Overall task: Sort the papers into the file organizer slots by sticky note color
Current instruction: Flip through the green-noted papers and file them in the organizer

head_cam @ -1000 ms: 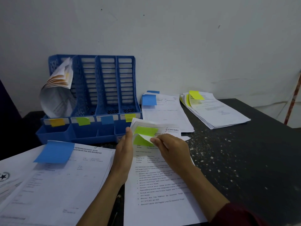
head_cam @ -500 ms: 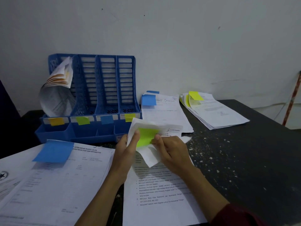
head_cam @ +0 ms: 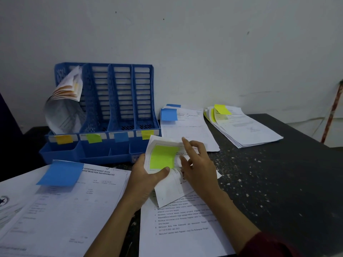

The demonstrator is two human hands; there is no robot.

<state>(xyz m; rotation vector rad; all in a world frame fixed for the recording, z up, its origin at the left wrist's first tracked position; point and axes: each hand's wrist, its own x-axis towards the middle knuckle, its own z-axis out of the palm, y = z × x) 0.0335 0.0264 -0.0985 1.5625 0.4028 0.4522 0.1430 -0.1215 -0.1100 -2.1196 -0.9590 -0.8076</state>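
Observation:
My left hand (head_cam: 143, 179) grips a curled white paper with a green sticky note (head_cam: 161, 157), thumb pressed on its lower edge. Beside it my right hand (head_cam: 197, 165) has spread fingers resting on the same paper's right side. Under both lies another printed sheet (head_cam: 185, 227). The blue file organizer (head_cam: 104, 145) stands behind, its slots tagged orange (head_cam: 64, 139), green (head_cam: 94, 138), blue (head_cam: 121, 136) and yellow (head_cam: 147, 134). Curled papers (head_cam: 63, 106) fill the orange slot; the other three slots look empty.
A paper stack with a blue note (head_cam: 61, 173) lies at the front left. Another blue-noted stack (head_cam: 185, 127) sits right of the organizer, and a yellow-noted stack (head_cam: 241, 125) farther right. The dark speckled table (head_cam: 278, 182) meets a white wall behind.
The green-noted paper has been lifted off the sheet below and curled up in my left hand. My right hand let go of its corner and opened its fingers.

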